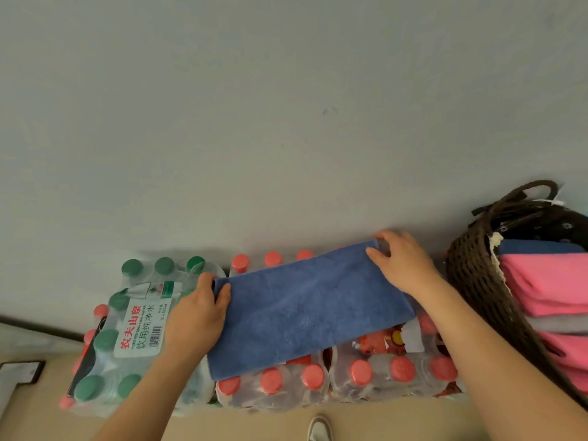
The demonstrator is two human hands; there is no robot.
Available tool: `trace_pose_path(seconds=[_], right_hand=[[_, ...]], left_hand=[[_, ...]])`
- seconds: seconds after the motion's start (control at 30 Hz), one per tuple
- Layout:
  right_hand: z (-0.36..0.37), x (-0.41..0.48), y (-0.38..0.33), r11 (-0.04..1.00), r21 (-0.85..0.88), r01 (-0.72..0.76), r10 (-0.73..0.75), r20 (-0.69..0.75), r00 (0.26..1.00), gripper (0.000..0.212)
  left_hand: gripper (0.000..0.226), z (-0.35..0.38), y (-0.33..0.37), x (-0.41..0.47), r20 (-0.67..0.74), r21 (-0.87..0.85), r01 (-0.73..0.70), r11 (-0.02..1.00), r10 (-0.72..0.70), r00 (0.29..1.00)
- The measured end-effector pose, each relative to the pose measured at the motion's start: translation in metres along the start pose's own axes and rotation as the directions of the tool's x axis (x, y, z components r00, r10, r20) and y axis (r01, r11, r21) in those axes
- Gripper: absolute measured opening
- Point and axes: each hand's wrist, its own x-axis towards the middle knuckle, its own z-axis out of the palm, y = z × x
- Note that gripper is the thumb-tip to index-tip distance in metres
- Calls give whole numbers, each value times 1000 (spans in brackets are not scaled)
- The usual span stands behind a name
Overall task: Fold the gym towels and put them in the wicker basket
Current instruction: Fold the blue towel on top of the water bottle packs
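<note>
You pinch the blue towel, its long axis left to right, with left hand and right hand; the wicker basket holds folded towels.

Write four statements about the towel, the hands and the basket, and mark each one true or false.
1. The blue towel lies spread on packs of red-capped bottles. True.
2. The left hand hangs free of the towel. False: it pinches the towel's left edge.
3. The right hand holds the towel's far right corner. True.
4. The wicker basket is empty. False: folded pink towels are stacked in it.
</note>
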Motion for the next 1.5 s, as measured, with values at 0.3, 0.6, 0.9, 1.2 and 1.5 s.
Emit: trace_pose_path(seconds=[0.3, 0.6, 0.9, 1.2, 1.5], right_hand=[[-19, 14, -1, 981, 68, 179, -189, 179, 966, 14], [-65, -4, -22, 988, 9, 156, -156, 12, 988, 10], [-77, -82, -5, 909, 123, 399, -319, -409, 855, 23], [17, -144, 72, 888, -121, 444, -460, -216, 861, 39], [2, -146, 57, 802, -390, 452, -500, -25, 866, 36]], left_hand=[[17, -14, 4, 16, 243, -397, 196, 897, -103, 965], [15, -55, 35, 27, -52, -431, -93, 897, 78, 996], [49, -68, 28, -5, -267, -266, -475, 839, 410, 872], [57, -3, -36, -50, 75, -85, -521, 849, 527, 847], [26, -21, -28, -59, 257, 131, -627, 768, 584, 770]])
